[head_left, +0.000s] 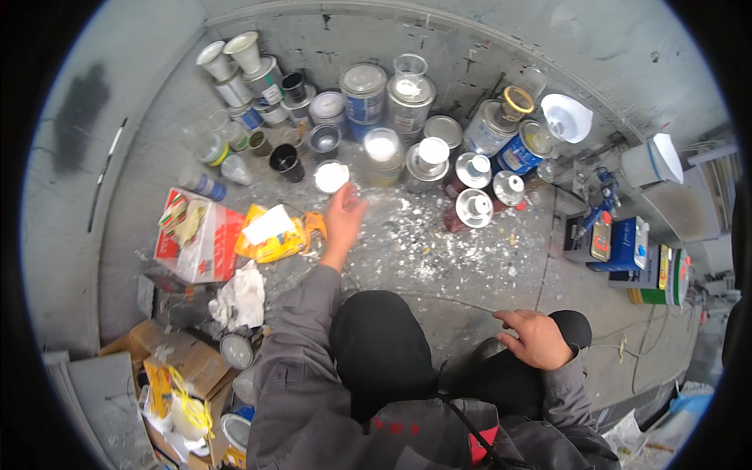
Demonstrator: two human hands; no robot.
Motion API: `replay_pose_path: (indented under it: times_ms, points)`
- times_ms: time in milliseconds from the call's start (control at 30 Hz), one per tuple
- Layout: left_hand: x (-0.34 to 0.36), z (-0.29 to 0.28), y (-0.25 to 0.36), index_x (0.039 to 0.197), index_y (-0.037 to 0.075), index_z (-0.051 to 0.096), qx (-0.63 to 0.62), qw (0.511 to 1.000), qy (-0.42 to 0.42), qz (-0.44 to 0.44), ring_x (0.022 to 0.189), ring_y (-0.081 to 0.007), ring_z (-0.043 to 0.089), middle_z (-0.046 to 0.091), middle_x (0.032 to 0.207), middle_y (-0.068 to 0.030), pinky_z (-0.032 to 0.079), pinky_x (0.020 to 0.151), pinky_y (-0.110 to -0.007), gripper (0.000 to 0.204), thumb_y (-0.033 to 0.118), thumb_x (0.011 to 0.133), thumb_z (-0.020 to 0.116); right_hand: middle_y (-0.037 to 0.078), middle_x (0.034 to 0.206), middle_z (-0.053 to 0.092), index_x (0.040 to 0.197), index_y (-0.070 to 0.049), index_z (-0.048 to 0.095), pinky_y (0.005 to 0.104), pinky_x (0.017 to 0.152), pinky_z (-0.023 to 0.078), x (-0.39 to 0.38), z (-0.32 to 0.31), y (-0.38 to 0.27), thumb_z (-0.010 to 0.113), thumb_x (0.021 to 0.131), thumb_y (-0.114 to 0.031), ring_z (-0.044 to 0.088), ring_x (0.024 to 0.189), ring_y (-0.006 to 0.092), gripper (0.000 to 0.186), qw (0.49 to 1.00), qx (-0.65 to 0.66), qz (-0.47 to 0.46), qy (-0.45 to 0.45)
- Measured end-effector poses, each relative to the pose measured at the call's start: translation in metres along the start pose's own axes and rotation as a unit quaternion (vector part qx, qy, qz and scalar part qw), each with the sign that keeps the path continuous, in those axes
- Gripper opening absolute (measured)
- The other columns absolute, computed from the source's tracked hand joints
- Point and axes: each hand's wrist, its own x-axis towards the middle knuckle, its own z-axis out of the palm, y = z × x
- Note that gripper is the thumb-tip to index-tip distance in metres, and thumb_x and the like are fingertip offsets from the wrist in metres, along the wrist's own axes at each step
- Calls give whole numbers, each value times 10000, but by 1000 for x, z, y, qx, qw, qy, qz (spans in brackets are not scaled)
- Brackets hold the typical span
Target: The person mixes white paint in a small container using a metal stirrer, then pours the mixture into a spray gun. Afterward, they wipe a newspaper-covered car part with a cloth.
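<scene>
My left hand (345, 218) reaches forward over the floor with its fingers loosely bent and apart. Its fingertips come right up to the near right edge of a small cup of white paint (330, 177); whether they touch it I cannot tell. Beyond that cup stand a grey cup (324, 139) and a black cup (287, 163). To the right is a clear container with a white top (382, 149). My right hand (539, 338) lies over my right knee, holding nothing, its fingers stretched out and slightly apart.
Several paint cans (365, 90) line the back wall. Silver-topped bottles (474, 207) stand right of centre on the paint-spattered floor. At left are a yellow wipes pack (270, 247), a red-and-white box (207, 254) and a crumpled rag (241, 298). Metal canisters (627, 244) stand far right, near a cable.
</scene>
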Motion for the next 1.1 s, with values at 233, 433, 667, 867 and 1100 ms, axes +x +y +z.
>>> replay_pose_path:
  times_ms: [233, 433, 667, 867, 1100]
  points:
    - [60, 57, 24, 1382, -13, 573, 129, 989, 60, 32, 1023, -223, 656, 641, 1250, -140, 557, 895, -361, 658, 179, 832, 878, 175, 1004, 724, 1303, -69, 650, 479, 815, 559, -8, -3, -27, 759, 921, -220, 699, 935, 403, 425, 999, -9, 42, -22]
    - [28, 85, 22, 1381, -12, 568, 95, 993, -73, -17, 1087, -215, 658, 652, 1297, -144, 565, 852, -323, 672, 150, 817, 894, 166, 967, 712, 1313, -76, 646, 476, 807, 551, -16, -10, -21, 761, 916, -229, 696, 914, 395, 441, 998, -15, 56, -22]
    - [64, 145, 28, 1517, 28, 486, 73, 988, -125, 47, 1223, -310, 618, 594, 1392, -189, 529, 1007, -425, 874, 142, 757, 903, 144, 960, 702, 1310, -76, 638, 469, 794, 543, -28, -19, -6, 756, 919, -245, 692, 907, 377, 442, 998, -10, 53, -22]
    - [76, 161, 31, 1498, 12, 505, 23, 985, -144, 92, 1264, -299, 644, 652, 1377, -189, 493, 1075, -403, 863, 197, 757, 908, 159, 948, 705, 1307, -69, 650, 474, 781, 543, -45, -24, 14, 767, 906, -231, 688, 885, 391, 448, 998, 11, 59, 2]
    - [81, 168, 28, 1442, -32, 550, -42, 988, -136, 67, 1200, -230, 661, 692, 1311, -144, 503, 1046, -358, 786, 170, 774, 914, 131, 950, 707, 1296, -77, 647, 462, 790, 544, -55, -24, 32, 751, 925, -253, 696, 899, 366, 424, 999, 27, 38, 18]
